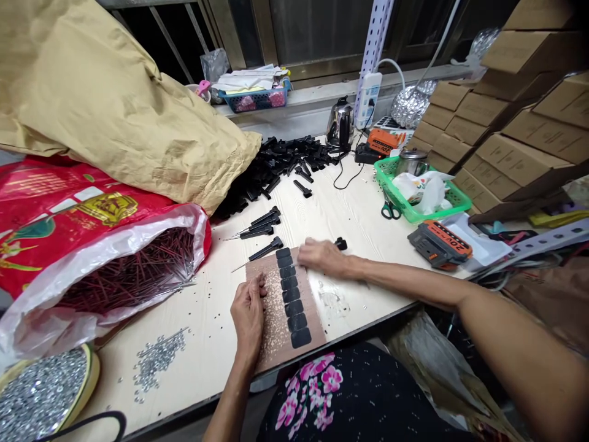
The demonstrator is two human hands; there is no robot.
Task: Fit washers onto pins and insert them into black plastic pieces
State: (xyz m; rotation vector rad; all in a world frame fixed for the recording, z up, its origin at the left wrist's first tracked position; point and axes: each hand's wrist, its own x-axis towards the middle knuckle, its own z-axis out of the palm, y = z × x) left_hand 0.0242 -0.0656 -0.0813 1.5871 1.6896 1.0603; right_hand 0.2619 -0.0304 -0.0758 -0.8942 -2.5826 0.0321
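A brown board (274, 319), speckled with small pale chips, lies at the table's front edge. A row of black rounded-square pads (293, 308) runs along it. My left hand (248, 312) rests at the board's left side with its fingers curled together; anything inside them is hidden. At the far right corner of the board is my right hand (322, 256), slightly blurred, fingers bent and closed beside the top pad. What it holds, if anything, cannot be made out. Just beyond the board lies a black plastic handle with a thin metal shaft (265, 248), and similar pieces (262, 224) lie behind it.
A heap of black plastic parts (280, 162) fills the back. At left are a red bag of thin metal rods (138, 264), loose metal nuts (159, 362) and a bowl (94, 371). A green basket (421, 215), scissors (391, 210), battery packs (439, 242) and stacked cartons (515, 159) stand right.
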